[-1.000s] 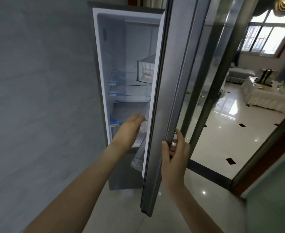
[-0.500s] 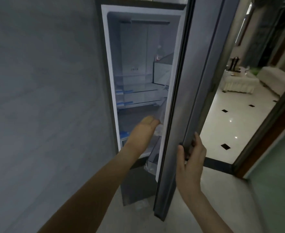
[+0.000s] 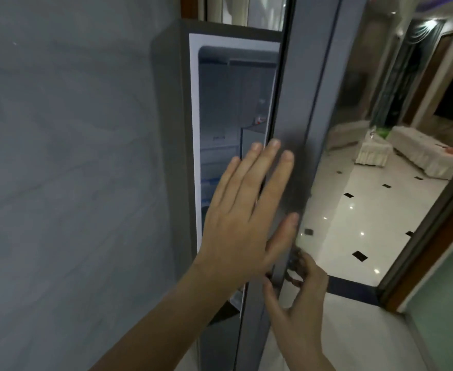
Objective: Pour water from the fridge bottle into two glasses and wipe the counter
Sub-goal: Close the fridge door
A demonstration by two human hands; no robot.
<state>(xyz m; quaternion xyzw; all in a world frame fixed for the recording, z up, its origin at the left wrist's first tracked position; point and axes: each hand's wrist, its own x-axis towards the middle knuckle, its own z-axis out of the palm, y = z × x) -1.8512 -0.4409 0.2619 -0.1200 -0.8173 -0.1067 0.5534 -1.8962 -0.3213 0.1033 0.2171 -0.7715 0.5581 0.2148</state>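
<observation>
A: Start with the big things. What fills your view?

B: The gray wall (image 3: 72,156) takes everything from nine o'clock inward. At twelve o'clock stands the fridge (image 3: 236,108), its cavity showing as a narrow slice, and the fridge door (image 3: 295,103) runs edge-on down the middle. From one to four o'clock you see a tiled floor (image 3: 367,210) with covered tables beyond.

A: And your hands?

B: Your left hand (image 3: 244,218) is spread flat, fingers straight and together, palm toward the door's inner edge at centre. It grasps nothing. I'd judge it is placed there to steady or push the panel, since a flat palm suits pressing rather than pulling. Whether it actually touches the door, I cannot tell.

A: The right?

B: Your right hand (image 3: 300,287), at six o'clock, curls its fingers round the door's outer edge, thumb on the near side. That hold lets you control the swing.

A: The bottle?

B: A small shape with a red mark (image 3: 260,119) sits on a door shelf at twelve o'clock; possibly the bottle, but too blurred to say. Neither hand has it.
</observation>
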